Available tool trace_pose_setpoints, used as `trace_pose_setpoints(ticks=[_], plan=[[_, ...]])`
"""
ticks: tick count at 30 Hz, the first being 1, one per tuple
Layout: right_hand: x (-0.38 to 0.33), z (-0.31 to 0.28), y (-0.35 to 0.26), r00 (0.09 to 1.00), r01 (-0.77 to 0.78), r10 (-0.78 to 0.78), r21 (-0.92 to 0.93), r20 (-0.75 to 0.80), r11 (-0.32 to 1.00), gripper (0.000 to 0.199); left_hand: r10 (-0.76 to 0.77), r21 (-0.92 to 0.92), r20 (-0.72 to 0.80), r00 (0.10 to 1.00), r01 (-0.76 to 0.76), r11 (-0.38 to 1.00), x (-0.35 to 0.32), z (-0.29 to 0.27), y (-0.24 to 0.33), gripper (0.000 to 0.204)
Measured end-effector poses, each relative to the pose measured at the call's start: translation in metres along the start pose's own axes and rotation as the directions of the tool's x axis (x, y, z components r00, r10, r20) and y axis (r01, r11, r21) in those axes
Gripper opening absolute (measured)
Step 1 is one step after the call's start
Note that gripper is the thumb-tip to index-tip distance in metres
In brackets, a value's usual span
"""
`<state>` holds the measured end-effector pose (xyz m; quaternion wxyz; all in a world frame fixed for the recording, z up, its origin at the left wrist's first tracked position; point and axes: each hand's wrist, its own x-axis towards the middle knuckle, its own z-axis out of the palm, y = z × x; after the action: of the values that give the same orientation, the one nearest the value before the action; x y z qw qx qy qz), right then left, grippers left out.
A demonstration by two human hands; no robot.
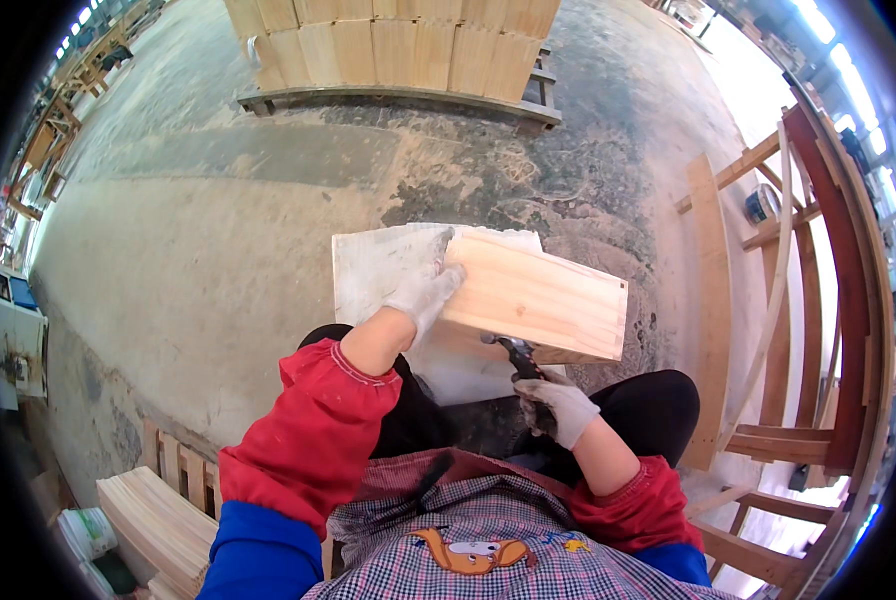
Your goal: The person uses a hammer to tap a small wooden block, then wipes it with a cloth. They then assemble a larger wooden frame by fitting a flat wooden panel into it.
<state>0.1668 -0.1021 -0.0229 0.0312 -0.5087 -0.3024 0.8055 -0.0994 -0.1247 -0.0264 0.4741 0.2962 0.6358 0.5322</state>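
A pale pine box [538,295], with finger-jointed corners, rests tilted in front of me over a whitish board [368,270]. My left hand [423,295], in a white work glove, is closed on the box's left end, its thumb across the top face. My right hand [560,405], also gloved, is wrapped round the black handle of a hammer [517,352]. The hammer's metal head is close to the box's near lower edge; whether they touch I cannot tell. The box's underside and far side are hidden.
Beyond the board, stacked pale wooden boxes [398,50] stand on a pallet [398,97]. A wooden frame rack [808,300] rises at the right, with a small tub [762,203] beside it. Wooden slats [158,520] are piled at the lower left, next to a white bucket [88,532].
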Motion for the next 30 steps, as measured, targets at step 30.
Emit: trace_pose_setpoints(ticks=[30], plan=[[-0.004, 0.009, 0.046, 0.999, -0.04, 0.039, -0.191, -0.01, 0.981, 0.028, 0.098, 0.247, 0.516, 0.851, -0.257, 0.934, 0.01, -0.057, 0.026, 0.072]])
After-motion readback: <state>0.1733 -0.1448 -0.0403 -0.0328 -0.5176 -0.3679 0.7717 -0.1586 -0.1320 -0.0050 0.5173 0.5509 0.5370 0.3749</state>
